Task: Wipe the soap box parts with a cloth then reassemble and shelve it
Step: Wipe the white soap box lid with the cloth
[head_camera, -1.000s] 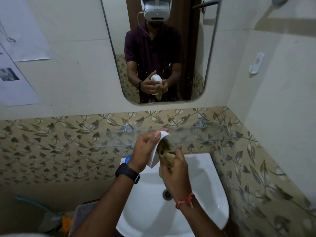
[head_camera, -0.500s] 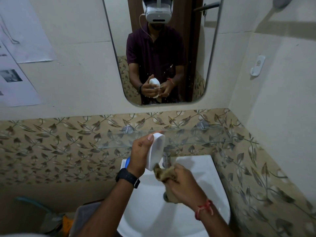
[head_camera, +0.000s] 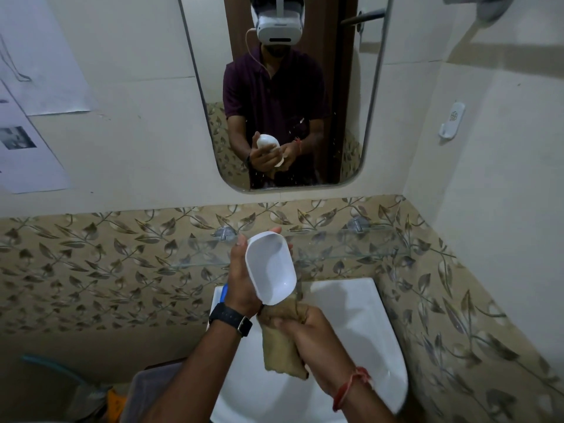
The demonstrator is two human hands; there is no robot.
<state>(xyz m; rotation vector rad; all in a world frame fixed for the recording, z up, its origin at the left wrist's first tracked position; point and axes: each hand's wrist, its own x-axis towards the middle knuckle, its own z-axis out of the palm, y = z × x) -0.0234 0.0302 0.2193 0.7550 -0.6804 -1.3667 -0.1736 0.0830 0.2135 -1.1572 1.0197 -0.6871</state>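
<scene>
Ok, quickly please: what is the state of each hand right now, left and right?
Left hand: holds the white soap box part.
Right hand: grips the brown cloth.

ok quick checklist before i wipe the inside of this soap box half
1. Left hand grip on the box half: ok, fingers curl round its rim, hollow side facing the camera.
2. Cloth in the right hand: ok, gripped in a bunch.
3. Cloth inside the hollow: not ok, it sits below the half's lower end.
4. Hollow dry: cannot tell, only glossy highlights show.
5. Hands over the sink: ok, as far as this view shows.
6. Other box part at hand: cannot tell, not seen.
</scene>
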